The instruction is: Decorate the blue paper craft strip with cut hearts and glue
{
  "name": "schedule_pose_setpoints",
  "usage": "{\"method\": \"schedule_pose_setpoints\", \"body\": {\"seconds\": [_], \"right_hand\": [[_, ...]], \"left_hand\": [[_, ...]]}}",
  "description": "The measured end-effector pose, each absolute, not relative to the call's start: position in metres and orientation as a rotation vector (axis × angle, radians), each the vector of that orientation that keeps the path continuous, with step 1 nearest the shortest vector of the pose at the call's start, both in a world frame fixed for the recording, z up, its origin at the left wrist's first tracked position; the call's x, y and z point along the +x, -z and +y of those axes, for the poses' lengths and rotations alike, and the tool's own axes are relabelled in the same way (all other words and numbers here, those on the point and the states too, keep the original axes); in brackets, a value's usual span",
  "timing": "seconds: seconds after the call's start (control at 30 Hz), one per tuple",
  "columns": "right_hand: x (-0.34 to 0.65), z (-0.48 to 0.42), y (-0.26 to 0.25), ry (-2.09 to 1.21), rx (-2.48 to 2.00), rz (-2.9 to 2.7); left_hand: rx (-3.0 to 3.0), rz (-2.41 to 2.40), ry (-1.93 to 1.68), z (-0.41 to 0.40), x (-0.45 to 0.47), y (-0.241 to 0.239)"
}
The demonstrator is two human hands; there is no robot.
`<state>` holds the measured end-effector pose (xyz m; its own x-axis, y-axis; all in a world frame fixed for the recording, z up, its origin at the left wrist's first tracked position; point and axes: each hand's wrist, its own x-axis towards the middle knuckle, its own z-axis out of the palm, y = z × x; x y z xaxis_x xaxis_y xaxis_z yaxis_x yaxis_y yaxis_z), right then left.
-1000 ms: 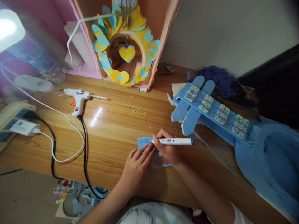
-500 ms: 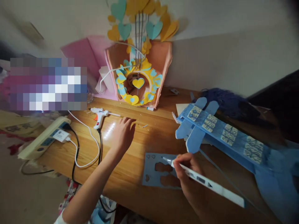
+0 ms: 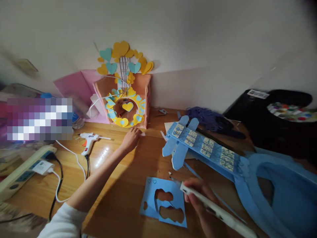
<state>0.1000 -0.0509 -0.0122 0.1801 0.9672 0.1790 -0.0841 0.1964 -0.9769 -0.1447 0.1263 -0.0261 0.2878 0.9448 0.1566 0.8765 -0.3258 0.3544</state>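
Note:
My left hand [image 3: 130, 138] reaches far across the wooden desk [image 3: 123, 185], fingers pinched together on a small white piece [image 3: 143, 134] at the foot of the peach box. That box [image 3: 146, 99] carries a ring of yellow and teal paper hearts [image 3: 127, 106]. My right hand [image 3: 198, 196] is closed around a white marker [image 3: 219, 214], tip pointing left over a blue foam sheet [image 3: 150, 195]. The sheet lies flat near the front edge, with shapes cut out and two small hearts drawn in its corner.
A white glue gun [image 3: 88, 138] lies left of my arm, its black cord running off the desk. A power strip [image 3: 15, 178] sits at far left. A patterned blue foam construction [image 3: 203, 147] fills the right side, with purple yarn [image 3: 208, 120] and a black object [image 3: 272, 125] behind.
My left hand left the blue sheet and stretched forward to the foot of the box. My right hand pulled the marker back off the sheet. My view rose and widened.

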Motion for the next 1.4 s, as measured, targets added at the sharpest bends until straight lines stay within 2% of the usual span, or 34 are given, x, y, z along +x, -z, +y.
{"method": "schedule_pose_setpoints", "body": {"seconds": [0.2,0.33,0.57,0.87,1.1,1.2,1.4], "right_hand": [[0.112,-0.035,0.015,-1.296,-1.017,-1.005],[0.109,-0.037,0.014,-1.41,-1.011,-0.986],[0.101,-0.047,0.016,-1.5,-1.018,-1.077],[0.066,-0.068,0.019,-1.588,-0.75,-0.792],[0.058,-0.091,0.015,-1.628,-0.694,-0.637],[0.061,-0.09,0.014,-1.64,-0.724,-0.632],[0.093,-0.073,0.021,-1.506,-0.932,-1.015]], "left_hand": [[2.157,1.363,-0.623,0.03,-0.111,-0.004],[1.959,1.196,-0.661,-0.003,-0.099,-0.01],[1.948,0.955,-0.594,-0.017,-0.096,-0.016],[2.46,1.005,-0.922,-0.058,-0.099,-0.017],[2.565,0.958,-0.969,-0.081,-0.098,-0.016],[2.582,0.95,-0.944,-0.079,-0.095,-0.019],[2.259,1.119,-0.704,-0.052,-0.096,-0.005]]}}
